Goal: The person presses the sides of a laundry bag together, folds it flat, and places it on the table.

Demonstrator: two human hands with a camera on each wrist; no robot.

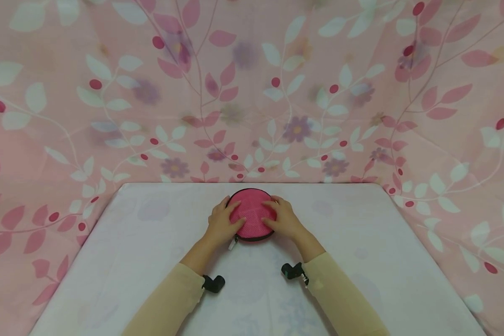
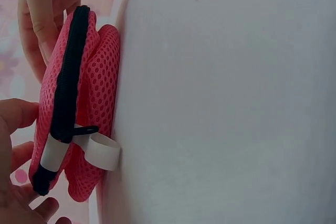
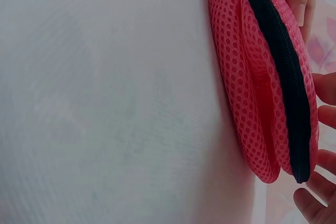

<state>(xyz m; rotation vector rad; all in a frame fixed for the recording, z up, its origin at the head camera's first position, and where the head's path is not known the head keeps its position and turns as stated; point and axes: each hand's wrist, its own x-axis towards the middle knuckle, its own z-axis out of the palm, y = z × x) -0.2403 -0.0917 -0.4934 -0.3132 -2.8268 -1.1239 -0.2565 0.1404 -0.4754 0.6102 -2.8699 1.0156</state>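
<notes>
A round pink mesh pouch [image 1: 253,217] with a black zipper edge lies near the far side of the white table. The left hand [image 1: 222,223] holds its left side, and the right hand [image 1: 288,221] its right side, with thumbs on the upper face. Seen edge-on in the left wrist view, the black zipper [image 2: 71,77] runs around the pouch's upper layer. A white loop tag [image 2: 102,151] hangs by the zipper end. Below the zipper, the right wrist view shows a second pink mesh layer [image 3: 236,72] on the table, with a gap between the layers.
A white cloth covers the table [image 1: 159,242]. Pink floral curtain [image 1: 252,93] hangs behind and along both sides. Small black wrist cameras [image 1: 214,283] sit at both beige sleeves [image 1: 340,294].
</notes>
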